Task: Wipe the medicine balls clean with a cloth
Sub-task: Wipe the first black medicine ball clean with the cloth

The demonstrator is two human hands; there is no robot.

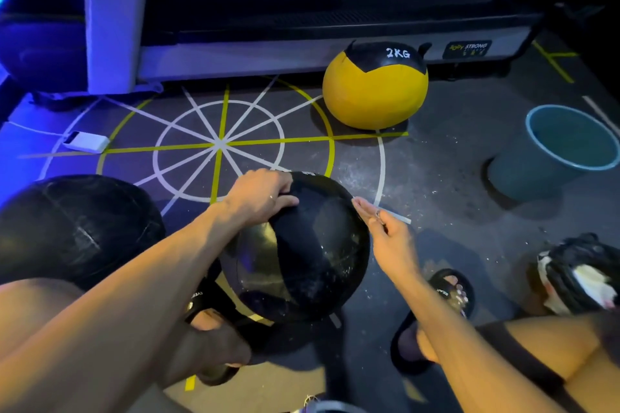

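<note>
The black ball (298,248) sits low in the middle, between the person's sandalled feet (451,290), with open floor (446,157) ahead of it up to the treadmill (302,27) edge. A second dark ball (73,228) crowds the left side, close to the left forearm; a yellow ball (375,87) marked 2KG rests against the treadmill base, well apart. A blue bucket (567,151) stands to the right, and a dark bundle with white cloth (583,278) lies at the right edge.

The floor is dark grey, taped with white and yellow lines in a wheel pattern, and speckled with pale dust around the black ball (the ball's own surface shows the same specks). A white power bank (86,141) lies on the left. The room is dim, with blue light from the left.

The left hand (258,196) lies on the top of the black ball, fingers curled over its far upper edge, gripping it. The right hand (382,228) hovers just beside the ball's right rim, fingers extended and loose, holding nothing.
</note>
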